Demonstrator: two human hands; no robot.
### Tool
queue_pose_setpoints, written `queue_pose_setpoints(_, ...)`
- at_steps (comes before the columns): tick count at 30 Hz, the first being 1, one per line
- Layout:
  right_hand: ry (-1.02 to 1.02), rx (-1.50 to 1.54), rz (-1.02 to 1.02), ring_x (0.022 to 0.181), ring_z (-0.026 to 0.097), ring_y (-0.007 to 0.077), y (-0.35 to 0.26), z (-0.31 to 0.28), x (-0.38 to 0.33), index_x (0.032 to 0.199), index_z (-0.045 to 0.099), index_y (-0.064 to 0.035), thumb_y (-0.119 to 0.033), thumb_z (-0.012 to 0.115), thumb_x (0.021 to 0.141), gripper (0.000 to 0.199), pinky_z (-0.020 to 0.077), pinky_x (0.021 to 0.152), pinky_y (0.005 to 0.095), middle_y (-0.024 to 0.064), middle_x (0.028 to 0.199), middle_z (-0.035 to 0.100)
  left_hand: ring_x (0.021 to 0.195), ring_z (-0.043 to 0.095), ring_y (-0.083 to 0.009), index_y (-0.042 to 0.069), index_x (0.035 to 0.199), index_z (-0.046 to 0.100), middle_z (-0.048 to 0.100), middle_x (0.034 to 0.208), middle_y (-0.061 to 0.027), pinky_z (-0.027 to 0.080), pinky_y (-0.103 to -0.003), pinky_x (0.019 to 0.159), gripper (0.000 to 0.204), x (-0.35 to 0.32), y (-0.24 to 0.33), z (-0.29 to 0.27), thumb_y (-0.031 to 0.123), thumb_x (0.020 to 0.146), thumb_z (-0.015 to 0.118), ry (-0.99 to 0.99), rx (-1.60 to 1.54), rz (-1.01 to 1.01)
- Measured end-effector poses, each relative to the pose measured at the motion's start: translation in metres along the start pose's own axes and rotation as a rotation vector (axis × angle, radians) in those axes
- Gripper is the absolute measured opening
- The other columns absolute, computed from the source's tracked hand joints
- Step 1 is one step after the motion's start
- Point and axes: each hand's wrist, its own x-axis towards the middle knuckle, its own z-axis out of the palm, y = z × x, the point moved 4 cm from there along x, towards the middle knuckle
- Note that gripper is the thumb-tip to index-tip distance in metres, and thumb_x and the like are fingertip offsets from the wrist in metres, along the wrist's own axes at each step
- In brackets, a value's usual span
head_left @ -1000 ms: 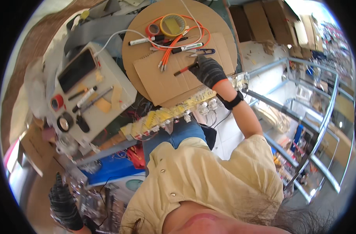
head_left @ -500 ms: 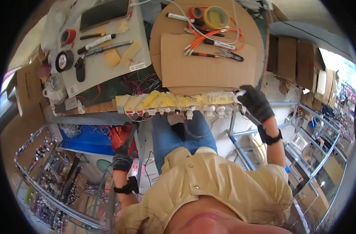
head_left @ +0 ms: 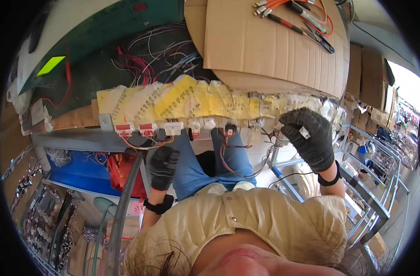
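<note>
A strip of yellow and white labels (head_left: 187, 99) runs along the table's front edge. Below it sits a row of white connectors (head_left: 174, 127), some with red parts. A black connector (head_left: 229, 130) trails thin wires (head_left: 224, 158) that loop down and up toward the right. My right hand (head_left: 309, 140), in a dark grey glove, is curled at the strip's right part; a small whitish piece (head_left: 304, 132) shows against its fingers, its kind unclear. My left hand (head_left: 164, 166), gloved likewise, is closed below the left connectors, above my lap. What it holds, if anything, is hidden.
Loose wires (head_left: 159, 57) lie on the dark green tabletop behind the strip. A cardboard sheet (head_left: 274, 41) carries orange cables (head_left: 269, 5), a pen (head_left: 286, 24) and snips (head_left: 320, 39). A grey metal bar (head_left: 127, 198) rises left of my left arm. Metal frames (head_left: 375, 184) stand at right.
The view has shifted closer to the strip, and the phone and tape rolls have left it. My left hand has come up from beside the red bag. My right hand has moved lower against the strip.
</note>
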Motion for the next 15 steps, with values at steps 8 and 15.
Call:
queue_pose_setpoints(8,0.149,0.073,0.023,0.082,0.072,0.0273,-0.022,0.007,-0.081,0.104,0.075,-0.0056,-0.006,0.078,0.084,0.02,0.0564,0.075,0.0353,0.0127,0.096,0.074,0.127,0.056,-0.0222,0.005,0.151,0.043,0.054,0.143,-0.0116,0.046,-0.035,0.104,0.052,0.057,0.077,0.052,0.009,0.101,0.059,0.116,-0.597,0.119)
queue_pose_setpoints(15,0.264,0.33,-0.061,0.088,0.073,0.0253,-0.02,0.065,-0.16,0.104,0.074,-0.0032,-0.002,0.076,0.086,0.018,0.0567,0.079,0.0331,0.013,0.099,0.075,0.114,0.059,-0.0162,0.003,0.14,0.054,0.061,0.131,-0.0098,0.052,-0.03,0.094,0.038,0.1,0.109,0.056,0.015,0.104,0.058,0.244,-0.843,0.293)
